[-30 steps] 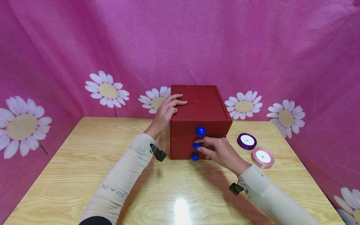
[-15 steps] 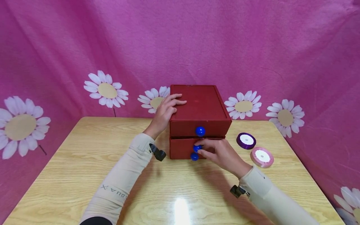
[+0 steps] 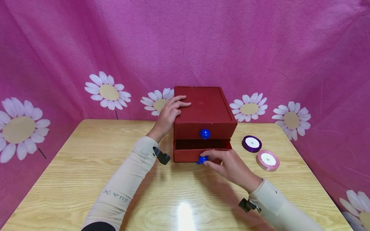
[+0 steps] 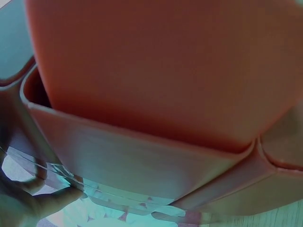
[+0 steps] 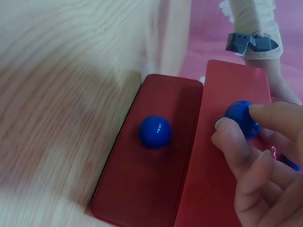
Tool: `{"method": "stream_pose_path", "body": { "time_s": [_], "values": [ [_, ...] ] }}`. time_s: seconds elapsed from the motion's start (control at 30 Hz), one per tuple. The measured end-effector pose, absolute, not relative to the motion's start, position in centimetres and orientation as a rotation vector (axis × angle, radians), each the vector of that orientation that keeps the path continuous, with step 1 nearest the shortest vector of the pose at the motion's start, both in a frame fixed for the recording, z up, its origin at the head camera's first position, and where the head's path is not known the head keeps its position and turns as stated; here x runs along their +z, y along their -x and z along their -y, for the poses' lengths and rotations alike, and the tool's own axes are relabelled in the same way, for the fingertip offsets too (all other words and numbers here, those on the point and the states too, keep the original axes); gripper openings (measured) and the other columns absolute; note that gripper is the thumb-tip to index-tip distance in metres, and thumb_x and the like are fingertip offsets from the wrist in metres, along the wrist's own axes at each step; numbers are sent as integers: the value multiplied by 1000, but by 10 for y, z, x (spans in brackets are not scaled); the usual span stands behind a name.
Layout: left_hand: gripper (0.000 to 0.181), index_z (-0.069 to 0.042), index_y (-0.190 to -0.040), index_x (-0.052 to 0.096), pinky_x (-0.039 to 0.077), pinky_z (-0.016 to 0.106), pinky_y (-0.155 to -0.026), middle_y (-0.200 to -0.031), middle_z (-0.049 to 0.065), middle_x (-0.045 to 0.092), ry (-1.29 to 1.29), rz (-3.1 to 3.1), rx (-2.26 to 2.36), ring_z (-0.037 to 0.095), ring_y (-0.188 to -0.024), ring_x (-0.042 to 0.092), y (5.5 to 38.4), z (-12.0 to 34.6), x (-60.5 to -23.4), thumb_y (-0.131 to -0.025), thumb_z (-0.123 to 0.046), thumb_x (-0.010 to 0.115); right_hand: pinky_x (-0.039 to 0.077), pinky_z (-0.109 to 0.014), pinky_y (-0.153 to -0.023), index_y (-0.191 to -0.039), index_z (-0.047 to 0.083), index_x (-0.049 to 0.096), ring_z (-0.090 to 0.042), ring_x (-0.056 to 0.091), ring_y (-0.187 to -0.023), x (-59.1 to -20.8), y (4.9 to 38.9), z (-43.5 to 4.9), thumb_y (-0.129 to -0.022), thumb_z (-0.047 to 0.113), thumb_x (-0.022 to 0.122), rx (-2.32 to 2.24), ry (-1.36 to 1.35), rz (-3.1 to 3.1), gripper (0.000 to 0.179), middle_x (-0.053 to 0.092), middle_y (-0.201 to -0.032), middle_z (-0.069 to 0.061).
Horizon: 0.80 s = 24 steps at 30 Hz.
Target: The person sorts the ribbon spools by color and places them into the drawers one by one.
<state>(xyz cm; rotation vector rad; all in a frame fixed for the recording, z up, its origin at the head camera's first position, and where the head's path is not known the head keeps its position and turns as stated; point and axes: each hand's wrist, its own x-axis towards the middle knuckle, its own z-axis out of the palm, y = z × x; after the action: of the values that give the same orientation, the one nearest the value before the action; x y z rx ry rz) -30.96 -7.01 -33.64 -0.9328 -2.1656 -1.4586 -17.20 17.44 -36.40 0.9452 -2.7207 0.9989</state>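
Observation:
A red drawer cabinet with blue ball knobs stands on the table. Its middle drawer is pulled partway out, showing a dark inside. Thumb and fingers of my right hand pinch that drawer's blue knob, which largely covers the bottom knob in the head view. The bottom drawer's knob is plain in the right wrist view. My left hand rests on the cabinet's top left edge, fingers extended. In the left wrist view, part of the left hand shows beside red cabinet surfaces.
Right of the cabinet lie a purple ribbon roll and a pink ribbon roll on the wooden table. A pink curtain with white daisies hangs behind and at both sides.
The middle drawer has come out toward me, from nearly flush to a wide gap, with my right hand drawing its knob. My left hand stays on the cabinet.

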Motion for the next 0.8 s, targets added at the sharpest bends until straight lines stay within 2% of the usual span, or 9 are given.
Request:
{"method": "stream_pose_path", "body": {
  "time_s": [0.23,0.47,0.8],
  "values": [
    [47,-12,-119,69,21,45,-109,-143,4,47,930,2171,-1463,15,-136,32,308,70,-335,-86,-8,36,52,-22,-64,-114,22,70,-3,60,-70,-365,161,-176,-88,17,69,1034,-958,2736,27,70,-99,12],
    [47,-11,-118,70,21,42,-110,-142,4,48,921,2168,-1453,13,-136,33,308,70,-334,-85,-9,36,53,-23,-66,-115,23,70,-2,61,-74,-365,150,-176,-86,17,72,1061,-958,2739,30,70,-100,14],
    [48,-13,-119,70,21,44,-110,-142,3,47,914,2179,-1459,12,-136,32,308,69,-335,-85,-9,36,51,-21,-61,-112,24,71,-1,57,-68,-367,140,-176,-85,17,73,1008,-977,2700,28,68,-96,17]
  ]
}}
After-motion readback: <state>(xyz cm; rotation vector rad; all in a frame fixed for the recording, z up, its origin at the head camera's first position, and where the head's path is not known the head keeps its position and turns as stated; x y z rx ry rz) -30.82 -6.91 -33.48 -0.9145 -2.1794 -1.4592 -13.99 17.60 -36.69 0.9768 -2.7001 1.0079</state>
